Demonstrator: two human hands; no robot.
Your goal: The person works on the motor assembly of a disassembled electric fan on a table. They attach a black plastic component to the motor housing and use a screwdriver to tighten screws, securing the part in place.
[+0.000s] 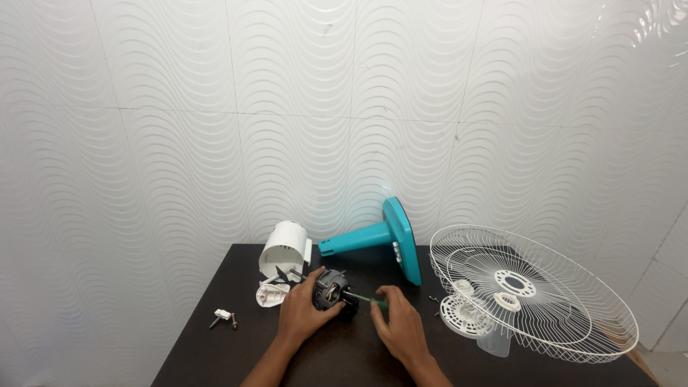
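While the dark table (215,337) carries most of a dismantled fan, the work itself sits at its middle. Largest: white wire fan guard (534,294) at right, lying flat over white plastic parts. Then teal fan base (390,240) on its side near the wall, and white motor cover (284,247) beside it. Fan motor (331,290) lies on the table, left hand (301,312) clamped around it. Right hand (398,322) pinches a green-handled screwdriver (367,300), tip toward the motor; whether it sits in a screw I cannot tell. Best kept: motor pinned flat, driver square to the screw. Loose screws (223,317) lie left, well apart.
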